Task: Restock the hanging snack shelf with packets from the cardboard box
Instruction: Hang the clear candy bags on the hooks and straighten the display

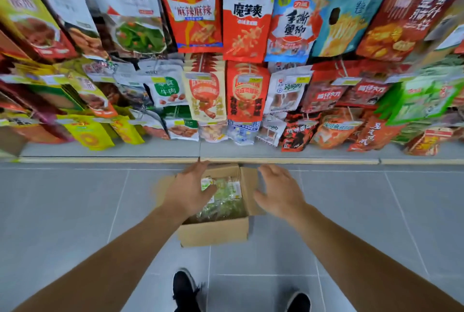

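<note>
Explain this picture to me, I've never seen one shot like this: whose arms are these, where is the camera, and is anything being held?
There is no machine here. One wide-angle camera sits on a person's head, looking forward and down, so the arms are that person's own. On the grey floor tiles stands an open cardboard box with green packets inside. The left hand reaches over the packets, fingers spread; the right hand hovers open by the box flap. Neither plainly holds anything. Behind hangs the snack shelf, crowded with packets. Two dark shoes show below.

One cardboard box [216, 232], two hands, two dark shoes — hanging packets too many to count.
</note>
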The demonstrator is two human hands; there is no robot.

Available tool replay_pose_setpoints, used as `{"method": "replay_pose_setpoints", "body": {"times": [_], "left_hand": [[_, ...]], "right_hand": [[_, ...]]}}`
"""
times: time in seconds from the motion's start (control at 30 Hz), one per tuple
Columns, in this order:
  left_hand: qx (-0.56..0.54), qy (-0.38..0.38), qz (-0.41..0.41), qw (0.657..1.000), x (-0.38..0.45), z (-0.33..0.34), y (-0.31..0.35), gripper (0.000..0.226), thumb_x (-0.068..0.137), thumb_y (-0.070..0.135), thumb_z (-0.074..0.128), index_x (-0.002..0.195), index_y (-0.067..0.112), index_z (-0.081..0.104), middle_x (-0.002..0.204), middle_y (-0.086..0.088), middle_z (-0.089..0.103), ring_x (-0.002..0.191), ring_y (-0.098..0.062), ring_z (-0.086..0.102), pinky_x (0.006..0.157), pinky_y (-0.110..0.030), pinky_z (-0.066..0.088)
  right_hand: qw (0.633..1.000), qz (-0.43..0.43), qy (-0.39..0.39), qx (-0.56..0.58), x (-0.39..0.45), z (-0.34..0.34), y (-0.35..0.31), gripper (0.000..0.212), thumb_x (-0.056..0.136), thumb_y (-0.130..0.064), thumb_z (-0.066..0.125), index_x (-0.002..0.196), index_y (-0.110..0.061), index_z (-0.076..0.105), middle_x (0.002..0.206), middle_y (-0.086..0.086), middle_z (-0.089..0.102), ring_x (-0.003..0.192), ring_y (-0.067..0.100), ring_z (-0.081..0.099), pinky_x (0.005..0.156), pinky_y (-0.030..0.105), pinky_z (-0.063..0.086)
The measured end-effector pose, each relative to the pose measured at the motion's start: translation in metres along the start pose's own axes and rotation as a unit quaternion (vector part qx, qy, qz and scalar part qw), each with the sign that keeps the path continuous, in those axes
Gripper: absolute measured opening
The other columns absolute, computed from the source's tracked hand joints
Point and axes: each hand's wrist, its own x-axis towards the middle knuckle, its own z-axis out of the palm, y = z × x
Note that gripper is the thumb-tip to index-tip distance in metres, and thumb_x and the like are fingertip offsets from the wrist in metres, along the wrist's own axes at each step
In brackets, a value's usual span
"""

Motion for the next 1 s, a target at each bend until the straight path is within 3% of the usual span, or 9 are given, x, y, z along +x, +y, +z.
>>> {"method": "replay_pose_setpoints", "body": {"times": [0.13,0.27,0.4,0.57,0.7,0.83,1.0], "left_hand": [[0.001,-0.016,0.006,1.000,0.031,-0.003,-0.083,0.060,0.085,0.036,0.062,0.142,0.034,0.043,0.137,0.003,0.057,0.115,-0.026,0.059,0.090,-0.034,0.051],[-0.016,-0.031,-0.031,0.999,0.060,0.017,-0.147,0.064,0.087,0.037,0.062,0.147,0.027,0.041,0.138,-0.003,0.057,0.120,-0.026,0.057,0.094,-0.033,0.048],[-0.032,-0.043,-0.067,0.996,0.083,0.062,-0.196,0.059,0.090,0.043,0.057,0.145,0.032,0.039,0.126,0.000,0.064,0.110,-0.026,0.061,0.081,-0.031,0.049],[-0.061,-0.039,-0.119,0.990,0.118,0.140,-0.246,0.063,0.091,0.033,0.060,0.149,0.024,0.038,0.126,-0.007,0.065,0.114,-0.029,0.059,0.085,-0.032,0.048],[-0.087,-0.047,-0.164,0.981,0.148,0.216,-0.292,0.055,0.088,0.037,0.060,0.140,0.028,0.046,0.112,-0.005,0.068,0.103,-0.028,0.062,0.074,-0.030,0.045],[-0.073,-0.046,-0.162,0.983,0.179,0.298,-0.337,0.062,0.088,0.034,0.062,0.146,0.029,0.041,0.133,-0.005,0.061,0.115,-0.030,0.059,0.086,-0.034,0.049],[-0.057,-0.053,-0.151,0.986,0.218,0.390,-0.386,0.067,0.090,0.032,0.063,0.151,0.021,0.036,0.143,-0.005,0.053,0.126,-0.027,0.053,0.093,-0.033,0.046]], "right_hand": [[1.000,0.011,-0.020,-0.002,0.054,0.042,-0.054,0.068,0.097,-0.043,0.052,0.154,-0.015,0.029,0.157,0.005,0.031,0.145,0.028,0.027,0.116,0.040,0.032],[0.998,0.025,-0.055,0.002,0.100,0.090,-0.079,0.068,0.096,-0.045,0.052,0.153,-0.016,0.029,0.158,0.006,0.031,0.144,0.032,0.027,0.113,0.045,0.035],[0.996,0.024,-0.090,-0.004,0.147,0.146,-0.080,0.066,0.096,-0.044,0.053,0.152,-0.016,0.033,0.155,0.005,0.034,0.140,0.033,0.032,0.112,0.047,0.037],[0.991,0.025,-0.128,0.002,0.208,0.236,-0.055,0.068,0.097,-0.047,0.051,0.154,-0.016,0.030,0.158,0.005,0.031,0.143,0.031,0.031,0.113,0.043,0.036],[0.990,0.022,-0.142,-0.001,0.257,0.313,-0.021,0.067,0.096,-0.047,0.054,0.152,-0.017,0.033,0.158,0.005,0.032,0.143,0.031,0.032,0.114,0.041,0.034],[0.988,-0.006,-0.155,-0.022,0.312,0.393,0.020,0.069,0.095,-0.044,0.057,0.154,-0.018,0.030,0.157,0.003,0.031,0.142,0.027,0.036,0.112,0.040,0.038],[0.988,-0.022,-0.142,-0.058,0.377,0.481,0.060,0.072,0.092,-0.042,0.062,0.152,-0.017,0.031,0.154,0.004,0.033,0.139,0.026,0.040,0.108,0.044,0.044]]}}
